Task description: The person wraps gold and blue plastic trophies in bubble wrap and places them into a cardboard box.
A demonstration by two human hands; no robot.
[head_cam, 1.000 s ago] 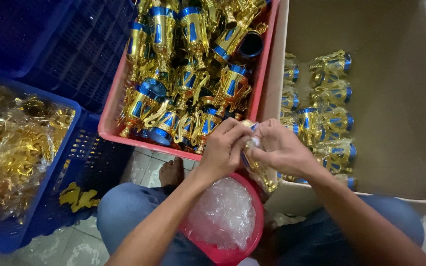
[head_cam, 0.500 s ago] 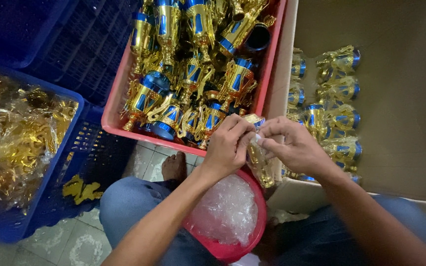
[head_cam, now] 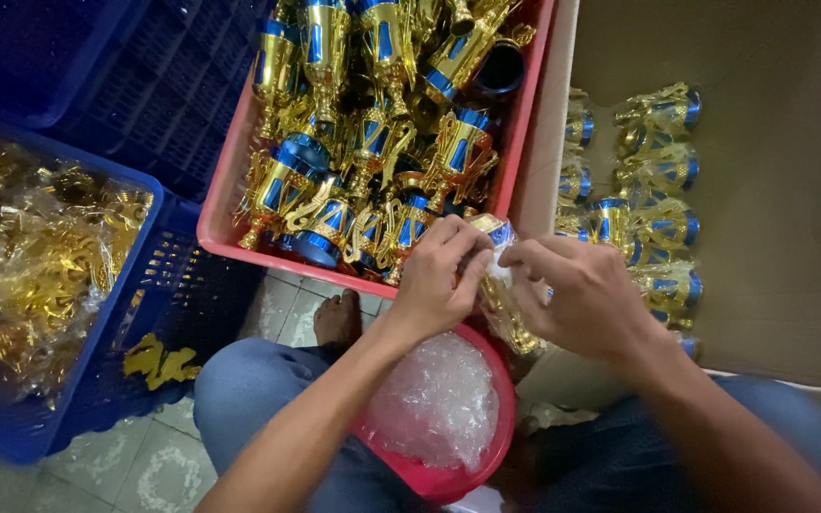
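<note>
My left hand [head_cam: 439, 280] and my right hand [head_cam: 586, 294] meet over my lap and together grip one small gold and blue trophy cup [head_cam: 504, 309] in a clear plastic bag. The cup's gold base hangs below my fingers, above a red bowl [head_cam: 491, 446] filled with clear plastic bags [head_cam: 434, 404]. Just beyond my hands a pink crate [head_cam: 230, 228] holds several bare gold and blue trophy cups [head_cam: 372, 142].
A cardboard box [head_cam: 772, 218] on the right holds several bagged trophy cups [head_cam: 653, 204] in rows. A blue crate [head_cam: 149, 313] on the left holds gold parts in plastic [head_cam: 30, 256]. A gold piece [head_cam: 159, 361] lies on its rim. My knees and a bare foot [head_cam: 334, 318] rest on the tiled floor.
My hands have stayed together on the bagged cup, shifting slightly down and right in view while the fingers work the plastic around it.
</note>
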